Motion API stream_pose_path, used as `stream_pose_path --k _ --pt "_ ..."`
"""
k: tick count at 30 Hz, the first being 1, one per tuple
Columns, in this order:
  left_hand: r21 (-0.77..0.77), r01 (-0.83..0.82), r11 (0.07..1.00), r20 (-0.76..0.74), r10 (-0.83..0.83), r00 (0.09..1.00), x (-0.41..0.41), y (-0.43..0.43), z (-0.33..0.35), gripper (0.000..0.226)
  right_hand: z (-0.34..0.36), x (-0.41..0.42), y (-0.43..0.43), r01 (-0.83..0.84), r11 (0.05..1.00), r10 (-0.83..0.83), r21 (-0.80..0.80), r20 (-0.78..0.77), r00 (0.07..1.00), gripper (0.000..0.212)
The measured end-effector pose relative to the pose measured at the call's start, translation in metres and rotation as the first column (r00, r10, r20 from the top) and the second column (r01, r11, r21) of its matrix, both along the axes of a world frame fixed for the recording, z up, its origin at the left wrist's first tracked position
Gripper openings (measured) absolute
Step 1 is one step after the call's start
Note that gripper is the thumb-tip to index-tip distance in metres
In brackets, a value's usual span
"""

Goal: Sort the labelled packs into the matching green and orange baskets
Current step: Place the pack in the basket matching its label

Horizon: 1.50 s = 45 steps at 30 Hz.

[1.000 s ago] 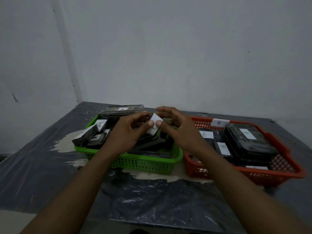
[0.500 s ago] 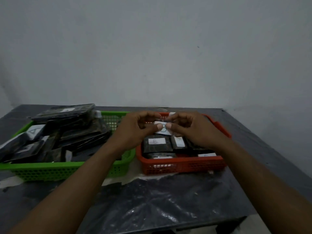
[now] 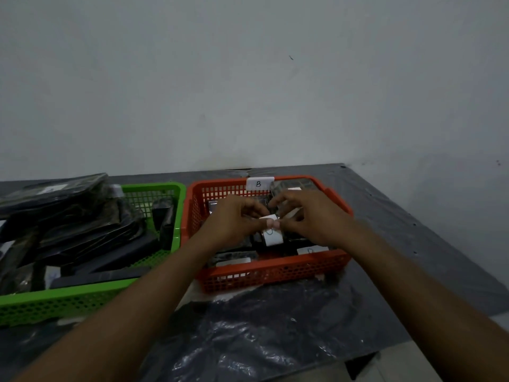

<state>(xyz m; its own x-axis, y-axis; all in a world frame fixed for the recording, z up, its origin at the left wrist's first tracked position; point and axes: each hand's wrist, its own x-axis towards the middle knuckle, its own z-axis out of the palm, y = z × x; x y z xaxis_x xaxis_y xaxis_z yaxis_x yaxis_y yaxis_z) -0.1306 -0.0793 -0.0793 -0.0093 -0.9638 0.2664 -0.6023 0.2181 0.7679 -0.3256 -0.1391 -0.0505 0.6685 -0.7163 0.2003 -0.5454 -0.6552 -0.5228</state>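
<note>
Both hands meet over the orange basket [image 3: 275,268], whose back rim carries a white tag marked B [image 3: 259,183]. My left hand [image 3: 234,219] and my right hand [image 3: 316,216] pinch a small black pack with a white label [image 3: 271,235] between thumbs and fingertips, held low inside the basket. Other dark labelled packs [image 3: 311,249] lie beneath it. The green basket [image 3: 68,299] to the left is piled with black packs [image 3: 68,216].
The baskets stand side by side on a table covered in dark plastic sheet [image 3: 261,332]. A grey wall runs close behind. The table's right edge [image 3: 440,244] falls away to the floor beside the orange basket.
Both hands have carried the small pack from above the green basket rightward and lowered it into the orange basket. The view has turned right and down.
</note>
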Motion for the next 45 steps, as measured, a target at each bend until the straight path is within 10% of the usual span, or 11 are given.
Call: stream_pose_path --k 15,31,40,45 --pt "0.085 -0.034 0.996 0.662 -0.031 0.749 -0.011 -0.012 -0.019 0.03 -0.016 0.027 -0.007 0.062 0.998 -0.051 0.017 -0.371 0.927 0.008" --pt "0.081 -0.101 0.992 0.816 -0.007 0.579 -0.022 -0.018 -0.02 0.024 -0.024 0.042 -0.005 0.029 0.994 -0.081 -0.108 -0.509 0.857 0.023" --pt "-0.071 -0.048 0.996 0.443 0.075 0.893 0.029 0.032 0.011 0.017 0.003 0.06 0.011 0.088 0.981 -0.132 -0.17 -0.262 0.956 0.015" --pt "-0.133 -0.261 0.956 0.391 0.292 0.873 0.095 0.088 0.018 0.01 0.014 0.113 0.033 -0.022 0.987 0.025 -0.162 0.02 0.999 0.012"
